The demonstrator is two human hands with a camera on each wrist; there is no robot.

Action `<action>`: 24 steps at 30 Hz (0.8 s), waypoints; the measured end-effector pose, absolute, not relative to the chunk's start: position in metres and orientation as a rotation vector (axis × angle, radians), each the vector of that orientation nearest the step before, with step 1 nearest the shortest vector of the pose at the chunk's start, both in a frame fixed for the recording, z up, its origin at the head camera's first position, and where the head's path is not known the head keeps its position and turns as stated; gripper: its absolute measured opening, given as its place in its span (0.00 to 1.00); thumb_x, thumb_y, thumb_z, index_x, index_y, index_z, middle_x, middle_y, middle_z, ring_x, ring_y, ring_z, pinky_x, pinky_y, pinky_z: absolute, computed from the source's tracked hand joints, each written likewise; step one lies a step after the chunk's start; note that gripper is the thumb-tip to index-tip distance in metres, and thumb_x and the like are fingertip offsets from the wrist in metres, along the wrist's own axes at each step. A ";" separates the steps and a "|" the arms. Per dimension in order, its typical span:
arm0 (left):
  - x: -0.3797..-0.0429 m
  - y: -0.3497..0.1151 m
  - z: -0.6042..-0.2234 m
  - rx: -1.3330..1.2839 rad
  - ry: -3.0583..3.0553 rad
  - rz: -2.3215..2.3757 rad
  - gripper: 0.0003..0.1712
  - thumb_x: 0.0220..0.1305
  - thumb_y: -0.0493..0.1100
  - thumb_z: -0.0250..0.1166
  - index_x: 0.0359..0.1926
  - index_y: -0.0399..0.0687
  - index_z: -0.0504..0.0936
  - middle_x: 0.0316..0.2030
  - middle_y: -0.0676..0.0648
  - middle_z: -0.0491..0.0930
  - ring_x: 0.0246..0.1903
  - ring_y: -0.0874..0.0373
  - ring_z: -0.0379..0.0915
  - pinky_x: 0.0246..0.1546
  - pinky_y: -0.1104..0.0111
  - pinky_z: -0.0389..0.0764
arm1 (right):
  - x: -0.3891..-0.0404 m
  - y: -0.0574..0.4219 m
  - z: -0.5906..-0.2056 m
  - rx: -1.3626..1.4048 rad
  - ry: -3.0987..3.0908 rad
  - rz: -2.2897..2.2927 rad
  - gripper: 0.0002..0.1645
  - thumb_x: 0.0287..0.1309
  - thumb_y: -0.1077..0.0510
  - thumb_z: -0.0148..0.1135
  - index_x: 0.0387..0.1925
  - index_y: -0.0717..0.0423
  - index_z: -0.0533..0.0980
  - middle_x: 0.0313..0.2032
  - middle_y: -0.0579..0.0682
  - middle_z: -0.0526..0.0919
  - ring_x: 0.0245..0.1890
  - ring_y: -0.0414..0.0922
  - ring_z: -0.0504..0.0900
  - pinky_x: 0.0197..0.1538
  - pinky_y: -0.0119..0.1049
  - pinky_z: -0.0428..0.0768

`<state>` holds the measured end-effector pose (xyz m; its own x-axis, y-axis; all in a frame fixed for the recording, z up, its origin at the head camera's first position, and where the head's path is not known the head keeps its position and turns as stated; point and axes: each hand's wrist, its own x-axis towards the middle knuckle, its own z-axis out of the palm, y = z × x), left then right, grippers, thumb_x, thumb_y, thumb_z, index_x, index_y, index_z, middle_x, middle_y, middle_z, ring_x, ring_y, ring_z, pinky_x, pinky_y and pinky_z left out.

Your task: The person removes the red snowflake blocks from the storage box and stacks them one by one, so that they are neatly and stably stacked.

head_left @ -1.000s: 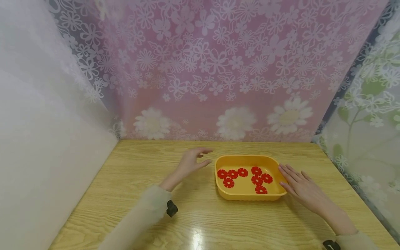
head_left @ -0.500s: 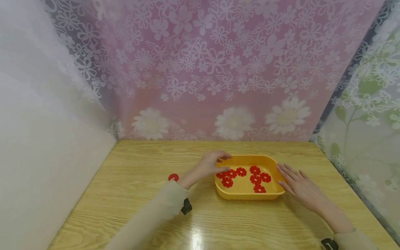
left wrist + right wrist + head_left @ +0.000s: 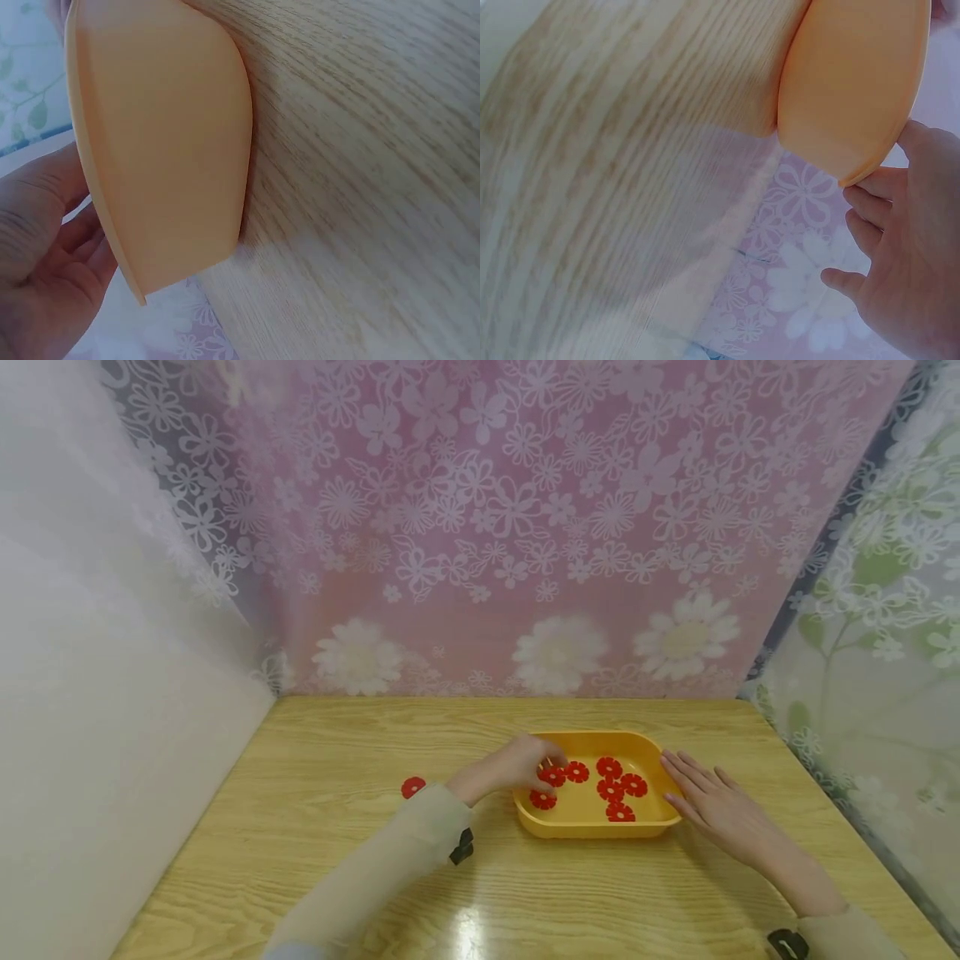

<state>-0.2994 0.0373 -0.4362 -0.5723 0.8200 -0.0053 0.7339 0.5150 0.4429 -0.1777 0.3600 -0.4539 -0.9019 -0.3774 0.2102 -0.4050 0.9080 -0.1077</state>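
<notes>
A yellow plastic tray (image 3: 600, 831) stands on the table. Several red notched discs lie inside, among them a left-side disc (image 3: 542, 801) and a right-side disc (image 3: 620, 812). My left hand (image 3: 516, 763) reaches over the tray's left rim, fingers bent down at the discs, with thumb and fingers apart. In the left wrist view the tray wall (image 3: 165, 135) hides its fingertips. My right hand (image 3: 722, 810) rests its extended fingers on the tray's right rim; the right wrist view shows that hand (image 3: 922, 232) against the tray's edge. A separate red disc (image 3: 413, 787) lies on the table near my left forearm.
The wooden table (image 3: 360, 893) runs back to a pink flowered curtain (image 3: 480, 527). A white surface (image 3: 112, 652) borders it on the left, a leaf-patterned curtain (image 3: 877, 693) on the right.
My left hand has moved right from beside the tray, over its rim and down among the discs. A red disc on the table, earlier hidden, now shows. My right hand stays at the rim.
</notes>
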 end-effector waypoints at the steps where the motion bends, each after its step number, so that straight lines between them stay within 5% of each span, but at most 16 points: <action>1: -0.300 0.038 -0.437 1.324 2.540 0.560 0.25 0.58 0.42 0.77 0.56 0.41 0.83 0.50 0.46 0.85 0.47 0.56 0.82 0.45 0.79 0.79 | -0.178 0.360 -0.454 0.599 -2.886 0.219 0.38 0.74 0.48 0.56 0.76 0.60 0.60 0.74 0.60 0.63 0.74 0.59 0.60 0.75 0.63 0.50; 9: -0.298 0.046 -0.443 1.292 2.536 0.378 0.21 0.53 0.46 0.80 0.46 0.45 0.86 0.38 0.52 0.85 0.33 0.66 0.74 0.36 0.80 0.76 | -0.177 0.360 -0.454 0.602 -2.867 0.198 0.38 0.73 0.48 0.57 0.76 0.60 0.60 0.74 0.59 0.63 0.74 0.58 0.61 0.76 0.62 0.51; 24: -0.291 0.047 -0.446 1.241 2.633 0.222 0.15 0.52 0.43 0.81 0.38 0.47 0.85 0.32 0.56 0.81 0.31 0.65 0.72 0.32 0.78 0.74 | -0.179 0.361 -0.457 0.607 -2.848 0.187 0.37 0.73 0.49 0.57 0.76 0.60 0.61 0.74 0.59 0.64 0.75 0.56 0.60 0.76 0.62 0.51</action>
<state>-0.2914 0.0474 -0.4459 -0.6186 0.7740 -0.1352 0.7405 0.6319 0.2290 -0.1786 0.3605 -0.4571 -0.8895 -0.3871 0.2427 -0.4155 0.9063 -0.0773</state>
